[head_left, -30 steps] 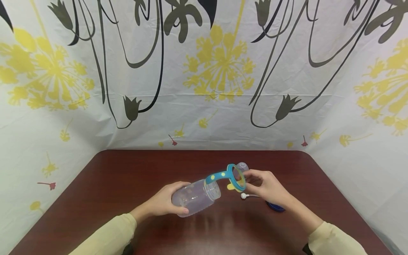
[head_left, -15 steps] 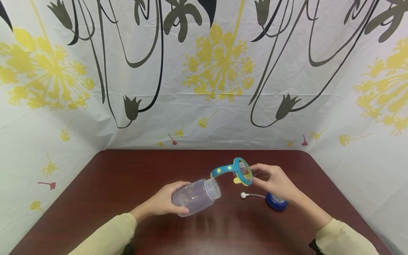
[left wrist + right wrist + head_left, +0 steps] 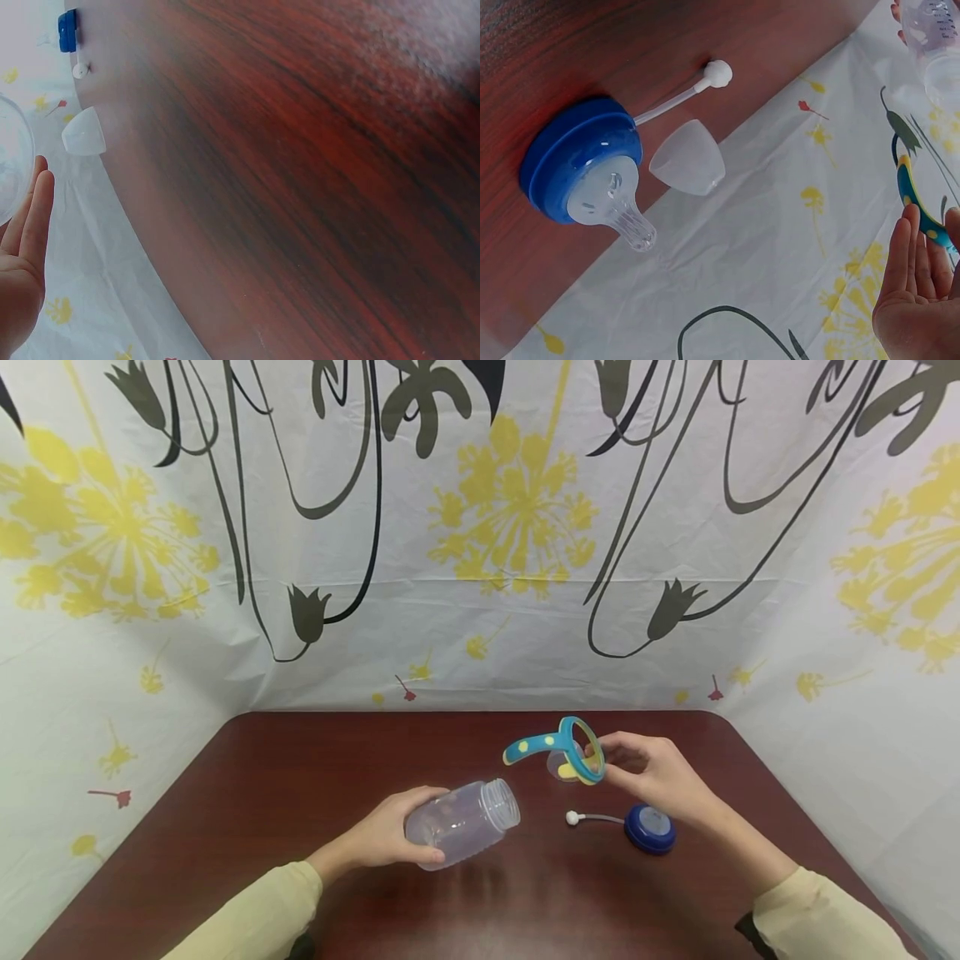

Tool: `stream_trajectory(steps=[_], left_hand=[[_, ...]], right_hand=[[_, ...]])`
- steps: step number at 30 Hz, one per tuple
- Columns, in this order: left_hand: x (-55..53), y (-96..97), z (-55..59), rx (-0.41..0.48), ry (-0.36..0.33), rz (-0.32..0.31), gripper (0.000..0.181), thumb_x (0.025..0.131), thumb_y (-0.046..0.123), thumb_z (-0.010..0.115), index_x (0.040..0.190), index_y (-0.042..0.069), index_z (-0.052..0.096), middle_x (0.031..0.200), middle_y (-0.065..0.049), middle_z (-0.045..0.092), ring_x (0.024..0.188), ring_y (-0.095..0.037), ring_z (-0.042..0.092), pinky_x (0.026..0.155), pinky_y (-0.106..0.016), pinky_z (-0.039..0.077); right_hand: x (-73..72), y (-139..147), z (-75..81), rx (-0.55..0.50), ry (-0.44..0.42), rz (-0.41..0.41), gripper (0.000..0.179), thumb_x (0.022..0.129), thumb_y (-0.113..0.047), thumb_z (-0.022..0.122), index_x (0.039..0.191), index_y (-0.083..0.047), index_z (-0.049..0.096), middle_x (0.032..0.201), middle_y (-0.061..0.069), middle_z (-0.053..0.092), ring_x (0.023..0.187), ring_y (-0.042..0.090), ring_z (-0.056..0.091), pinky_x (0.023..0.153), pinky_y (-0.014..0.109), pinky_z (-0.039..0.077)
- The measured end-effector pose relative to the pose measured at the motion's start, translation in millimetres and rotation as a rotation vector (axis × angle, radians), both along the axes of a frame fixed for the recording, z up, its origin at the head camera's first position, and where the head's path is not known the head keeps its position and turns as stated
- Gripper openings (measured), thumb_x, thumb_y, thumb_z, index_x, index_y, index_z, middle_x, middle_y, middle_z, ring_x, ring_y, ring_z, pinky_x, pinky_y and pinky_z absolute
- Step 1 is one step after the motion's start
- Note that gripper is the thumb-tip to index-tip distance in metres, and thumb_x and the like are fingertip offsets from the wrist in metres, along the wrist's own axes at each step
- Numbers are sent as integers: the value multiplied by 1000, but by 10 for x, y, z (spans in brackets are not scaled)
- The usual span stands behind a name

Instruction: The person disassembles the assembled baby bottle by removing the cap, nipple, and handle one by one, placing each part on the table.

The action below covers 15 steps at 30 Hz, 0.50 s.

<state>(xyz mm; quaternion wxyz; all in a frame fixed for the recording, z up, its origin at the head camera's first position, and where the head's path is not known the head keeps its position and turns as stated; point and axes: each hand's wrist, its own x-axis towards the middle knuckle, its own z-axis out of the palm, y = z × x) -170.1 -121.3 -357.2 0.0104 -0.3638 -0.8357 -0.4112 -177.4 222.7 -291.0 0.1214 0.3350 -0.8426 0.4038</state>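
Observation:
My left hand point(image 3: 390, 833) grips a clear baby bottle point(image 3: 459, 823) around its body, thumb in front. The bottle lies tilted over the table, its open threaded neck point(image 3: 501, 805) toward the right. In my right hand point(image 3: 660, 774) the blue bottle handle point(image 3: 536, 744) with yellow dots is pinched by its ring, its curved arm reaching left above the bottle neck. Below that hand, a blue screw collar point(image 3: 581, 157) with a clear teat point(image 3: 611, 195) rests on the table. A thin straw point(image 3: 666, 107) with a white weighted end point(image 3: 718, 73) runs out from under it.
A translucent dome cap point(image 3: 690, 159) stands on the table behind the handle ring, partly covered by it in the head view. The dark red wooden table point(image 3: 337, 752) ends at a patterned cloth backdrop point(image 3: 420, 552) behind and on both sides.
My right hand has moved up and to the right, drawing the handle off the bottle neck, so the two stand apart. The blue collar is uncovered. The left hand holds still.

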Motion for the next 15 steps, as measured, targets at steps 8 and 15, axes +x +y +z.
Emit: stream_trajectory(steps=[8,15], left_hand=[[-162,-60,-258,5,38,-16,67,63,33,76,120,9,50,106,0,55,89,-12,51,73,-28,43],[-158,-54,-266,14,51,-31,69,62,32,76,120,7,49,106,-3,56,90,-14,52,73,-29,43]], right_hand=[[0,8,63,-10,10,-2,19,79,0,63,98,-4,61,84,2,63,76,13,61,65,26,49],[-4,-2,119,-13,22,-13,20,79,0,63,98,0,61,88,4,63,77,12,60,66,25,48]])
